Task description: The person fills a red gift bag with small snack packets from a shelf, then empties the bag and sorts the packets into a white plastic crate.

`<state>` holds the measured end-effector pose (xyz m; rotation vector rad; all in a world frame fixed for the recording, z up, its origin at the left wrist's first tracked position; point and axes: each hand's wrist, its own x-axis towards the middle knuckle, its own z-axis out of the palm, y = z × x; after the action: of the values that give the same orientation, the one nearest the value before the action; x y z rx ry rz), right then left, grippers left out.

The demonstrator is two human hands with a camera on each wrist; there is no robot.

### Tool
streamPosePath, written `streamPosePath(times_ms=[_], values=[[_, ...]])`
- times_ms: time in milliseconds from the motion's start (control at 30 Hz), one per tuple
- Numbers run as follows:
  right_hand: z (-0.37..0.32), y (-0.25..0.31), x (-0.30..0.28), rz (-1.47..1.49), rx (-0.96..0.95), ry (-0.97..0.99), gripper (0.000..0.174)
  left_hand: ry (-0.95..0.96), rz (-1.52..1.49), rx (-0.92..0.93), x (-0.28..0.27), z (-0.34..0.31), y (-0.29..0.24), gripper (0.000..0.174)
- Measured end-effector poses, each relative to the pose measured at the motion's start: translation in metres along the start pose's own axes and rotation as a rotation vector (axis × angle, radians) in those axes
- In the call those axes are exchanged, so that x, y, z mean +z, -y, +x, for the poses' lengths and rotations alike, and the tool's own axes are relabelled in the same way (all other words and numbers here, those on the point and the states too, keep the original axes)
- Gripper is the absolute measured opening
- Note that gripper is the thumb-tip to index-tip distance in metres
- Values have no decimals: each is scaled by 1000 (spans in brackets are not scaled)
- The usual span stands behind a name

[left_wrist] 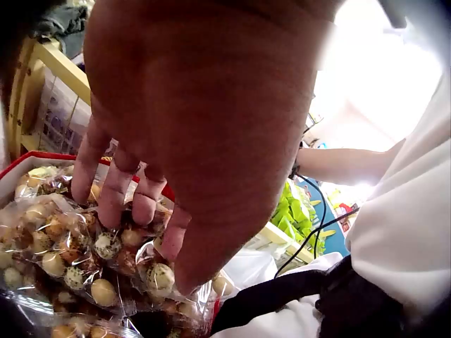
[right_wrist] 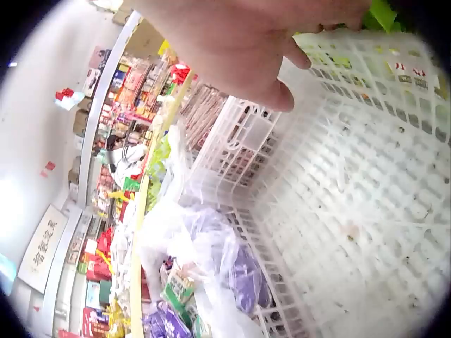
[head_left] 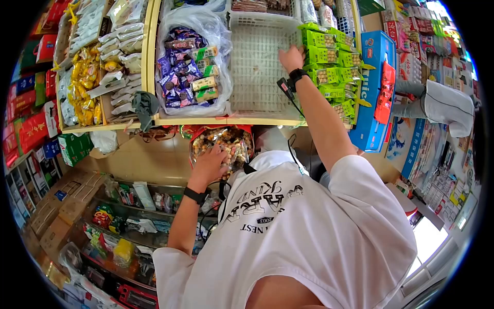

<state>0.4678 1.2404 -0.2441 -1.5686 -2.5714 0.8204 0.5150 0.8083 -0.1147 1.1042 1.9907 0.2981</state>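
My left hand (head_left: 210,164) lies over clear packets (head_left: 222,141) of small round brown and speckled snacks in a red-rimmed box. In the left wrist view, its fingers (left_wrist: 113,201) point down onto those packets (left_wrist: 74,257), spread a little apart, with the thumb beside them. My right hand (head_left: 292,58) is over the white plastic basket (head_left: 257,72), close to its right wall, with nothing in its grasp. The right wrist view has this hand (right_wrist: 239,49) above the basket's lattice wall (right_wrist: 236,134), thumb and a fingertip hanging loosely.
Green snack packs (head_left: 329,62) fill the place right of the basket. On its left is a plastic-lined basket of purple packets (head_left: 180,77). A yellow shelf edge (head_left: 226,121) runs along the front. A blue box (head_left: 371,92) stands at the right, and a glass case (head_left: 139,216) behind.
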Motion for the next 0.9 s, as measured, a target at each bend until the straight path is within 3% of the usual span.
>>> streamPosePath(times_ms=[300, 400, 633, 733, 900], values=[[16, 31, -11, -12, 236, 20, 46, -230, -144, 24, 3, -2, 2, 17], [25, 34, -9, -13, 297, -7, 45, -219, -138, -27, 5, -3, 2, 15], [31, 33, -20, -47, 326, 18, 48, -258, -149, 2, 0, -3, 3, 14], [33, 33, -19, -56, 318, 51, 49, -369, -53, 22, -1, 3, 5, 12], [23, 30, -16, -61, 229, 103, 56, -299, -41, -24, -24, 18, 5, 11]])
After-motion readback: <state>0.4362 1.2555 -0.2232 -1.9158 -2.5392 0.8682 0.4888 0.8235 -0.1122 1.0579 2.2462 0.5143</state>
